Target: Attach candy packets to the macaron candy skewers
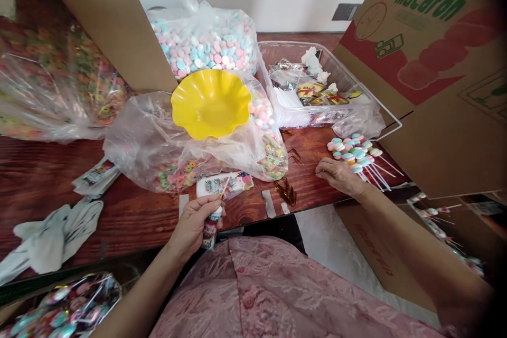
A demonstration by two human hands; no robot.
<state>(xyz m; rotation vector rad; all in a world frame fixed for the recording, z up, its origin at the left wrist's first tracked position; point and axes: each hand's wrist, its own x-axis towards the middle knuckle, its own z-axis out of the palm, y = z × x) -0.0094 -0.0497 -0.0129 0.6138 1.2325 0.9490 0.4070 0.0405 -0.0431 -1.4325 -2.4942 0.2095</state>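
My left hand (pixel 198 222) is closed around a wrapped candy stick (pixel 214 217), near the table's front edge. Its candy sits in a clear printed bag, and the white stick points up past my fingertips. My right hand (pixel 339 175) is over the right side of the table, fingers curled and pressed together; anything in them is too hidden to make out. Just beyond it lies a pile of candy sticks (pixel 356 154) with pastel candies and white sticks. Gold twist ties (pixel 285 191) lie between my hands. Printed wrapper bags (pixel 224 184) lie flat behind my left hand.
A yellow wavy bowl (pixel 212 103) rests on clear bags of candy (pixel 204 42). Behind it stands a clear plastic bin (pixel 317 108). Cardboard boxes (pixel 443 148) flank the table. White gloves (pixel 55 237) lie at left; a box of wrapped candies (pixel 67 306) is below.
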